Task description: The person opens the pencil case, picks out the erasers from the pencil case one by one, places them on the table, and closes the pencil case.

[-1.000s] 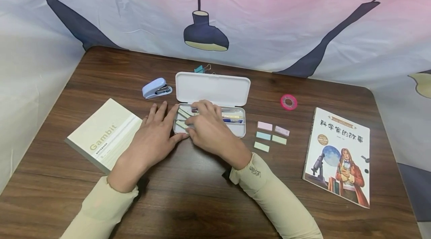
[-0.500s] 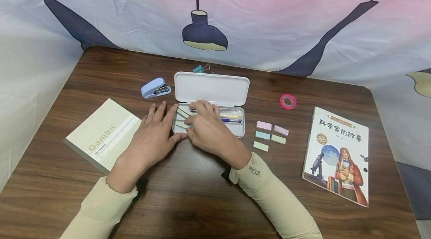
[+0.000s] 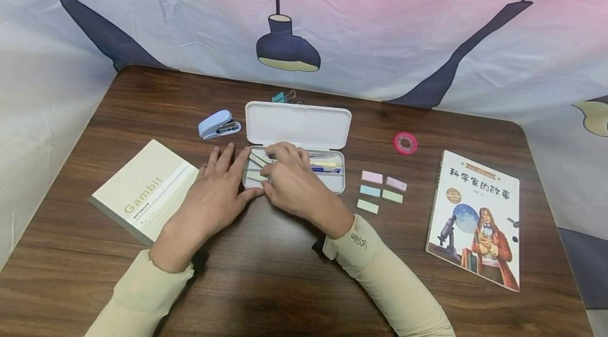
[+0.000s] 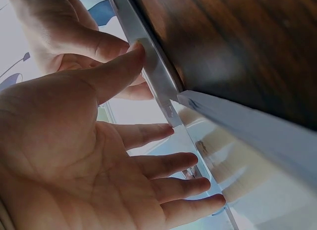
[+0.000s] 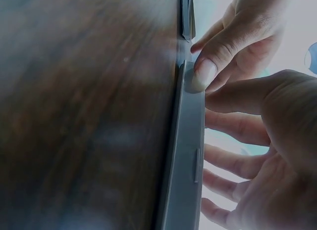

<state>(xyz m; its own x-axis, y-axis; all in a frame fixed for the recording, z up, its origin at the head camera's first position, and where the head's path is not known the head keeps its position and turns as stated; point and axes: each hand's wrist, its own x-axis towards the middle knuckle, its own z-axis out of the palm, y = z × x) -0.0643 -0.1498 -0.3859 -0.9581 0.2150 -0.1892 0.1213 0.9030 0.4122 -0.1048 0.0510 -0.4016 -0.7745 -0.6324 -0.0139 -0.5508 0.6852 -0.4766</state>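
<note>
1. Head view, centre: a white pencil case (image 3: 335, 184) lies open on a dark wood-grain table (image 3: 266, 284), its lid (image 3: 298, 126) raised along the far side. A pale yellow pen (image 3: 328, 164) and a blue pen (image 3: 325, 170) lie in the far compartment, toward the right.
2. Head view, hands: the left hand (image 3: 214, 192) is spread, fingers straight, with index fingertip and thumb at the case's left end. The right hand (image 3: 296, 184) arches over the left half of the case, fingers bent downward. A pale green block (image 3: 255, 175) lies at its thumb and index finger, in the near compartment; I cannot tell whether they pinch it, because the hand covers the contact.
3. Head view, surroundings: to the case's right are five small blocks (image 3: 370, 191), pink, lilac, blue and two green. Beyond them are a pink ring-shaped roll (image 3: 406, 143) and an illustrated book (image 3: 475, 221). To the left are a light blue stapler (image 3: 218, 124) and a cream Gambit notebook (image 3: 147, 184). A teal binder clip (image 3: 279, 97) sits behind the lid.
4. Left wrist view: the left hand's four fingers are straight, with gaps between them; its thumb tip touches the case's front wall.
5. Right wrist view: the right hand's fingers are bent and slightly apart, their tips hidden behind that front wall. The left thumb rests on the wall near its corner.
</note>
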